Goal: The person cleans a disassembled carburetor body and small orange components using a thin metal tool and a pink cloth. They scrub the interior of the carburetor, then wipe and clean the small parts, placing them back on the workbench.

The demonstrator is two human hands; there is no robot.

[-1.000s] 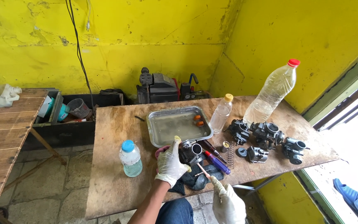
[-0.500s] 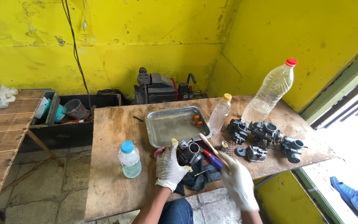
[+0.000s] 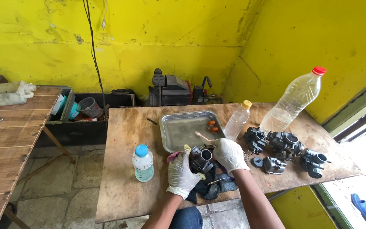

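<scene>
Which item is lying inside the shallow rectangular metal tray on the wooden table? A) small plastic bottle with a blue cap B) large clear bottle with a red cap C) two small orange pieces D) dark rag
C: two small orange pieces lie at the right end of the shallow rectangular metal tray; both bottles stand outside it on the table and the rag lies near the front edge.

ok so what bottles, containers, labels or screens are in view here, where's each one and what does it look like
Small bottle: table's left, blue cap, pale green liquid.
Slim clear bottle: beside the metal tray, yellow cap.
Large clear bottle: leaning at the table's back right, red cap.
No screens or signs; no labels clear enough to tell.
</scene>
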